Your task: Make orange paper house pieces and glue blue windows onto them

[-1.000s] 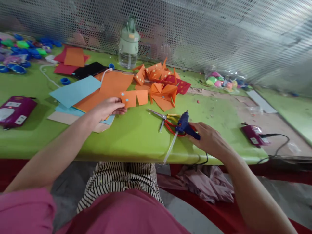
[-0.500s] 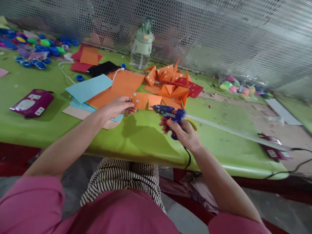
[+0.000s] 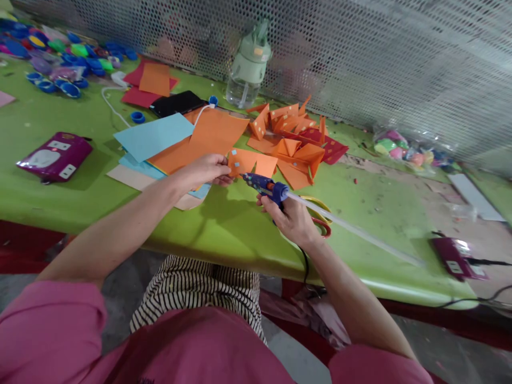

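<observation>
Green table (image 3: 384,213) spreads wide right of the hands, its front edge (image 3: 276,264) under both forearms (image 3: 132,218). The right hand (image 3: 294,217) is wrapped around a blue glue gun (image 3: 260,184) — nose left and a bit away, long body slanting toward the right arm — just beside the orange paper (image 3: 247,160) that the left hand (image 3: 212,169) pinches.

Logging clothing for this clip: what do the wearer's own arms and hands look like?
The left hand and right hand are ungloved, with nothing visibly worn on the wrists. The forearms are bare too, below pink sleeves that end near the elbows.
</observation>
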Action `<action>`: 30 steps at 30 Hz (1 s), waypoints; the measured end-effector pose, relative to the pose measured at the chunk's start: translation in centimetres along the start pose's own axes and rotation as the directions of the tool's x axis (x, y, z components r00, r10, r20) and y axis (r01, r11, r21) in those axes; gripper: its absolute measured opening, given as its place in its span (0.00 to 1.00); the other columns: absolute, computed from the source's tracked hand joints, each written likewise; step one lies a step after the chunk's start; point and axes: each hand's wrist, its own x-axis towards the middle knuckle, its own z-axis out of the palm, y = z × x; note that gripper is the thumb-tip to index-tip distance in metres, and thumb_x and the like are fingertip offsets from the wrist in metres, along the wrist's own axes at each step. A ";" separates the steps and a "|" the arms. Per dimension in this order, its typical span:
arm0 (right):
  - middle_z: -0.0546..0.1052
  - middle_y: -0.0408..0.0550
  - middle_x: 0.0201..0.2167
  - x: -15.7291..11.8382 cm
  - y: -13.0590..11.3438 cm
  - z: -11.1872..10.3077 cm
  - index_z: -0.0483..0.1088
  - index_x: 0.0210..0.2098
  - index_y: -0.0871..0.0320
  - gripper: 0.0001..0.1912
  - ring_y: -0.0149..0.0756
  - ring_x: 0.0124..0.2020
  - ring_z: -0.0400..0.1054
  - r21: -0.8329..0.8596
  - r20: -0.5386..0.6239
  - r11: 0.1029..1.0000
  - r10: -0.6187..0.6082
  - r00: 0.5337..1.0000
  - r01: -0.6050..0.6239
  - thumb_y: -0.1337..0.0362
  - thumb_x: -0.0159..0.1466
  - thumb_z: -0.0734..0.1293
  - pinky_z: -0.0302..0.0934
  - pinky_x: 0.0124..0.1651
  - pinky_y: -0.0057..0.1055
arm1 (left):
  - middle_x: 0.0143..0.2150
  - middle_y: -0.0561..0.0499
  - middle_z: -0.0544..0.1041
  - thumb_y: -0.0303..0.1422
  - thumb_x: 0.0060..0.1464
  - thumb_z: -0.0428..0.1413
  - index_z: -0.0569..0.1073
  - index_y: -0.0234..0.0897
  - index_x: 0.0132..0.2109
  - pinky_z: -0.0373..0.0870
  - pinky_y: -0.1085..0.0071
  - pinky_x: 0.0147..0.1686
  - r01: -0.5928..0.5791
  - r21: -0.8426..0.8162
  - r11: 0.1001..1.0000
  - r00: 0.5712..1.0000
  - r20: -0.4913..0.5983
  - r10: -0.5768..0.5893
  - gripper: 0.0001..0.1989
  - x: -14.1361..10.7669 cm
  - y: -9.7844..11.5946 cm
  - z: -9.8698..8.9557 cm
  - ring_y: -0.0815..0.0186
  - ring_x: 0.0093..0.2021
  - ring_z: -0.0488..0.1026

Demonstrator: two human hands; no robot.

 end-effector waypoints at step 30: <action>0.72 0.48 0.23 0.4 0.0 0.0 0.71 0.32 0.51 0.21 0.40 0.26 0.67 -0.105 -0.051 0.994 -0.001 0.999 -0.005 0.44 0.68 0.57 0.67 0.34 0.40 | 0.27 0.52 0.79 0.20 0.62 0.55 0.71 0.35 0.33 0.74 0.71 0.42 -0.015 -0.001 1.000 1.000 0.015 0.015 0.09 0.5 -0.6 -0.3 0.71 0.28 0.77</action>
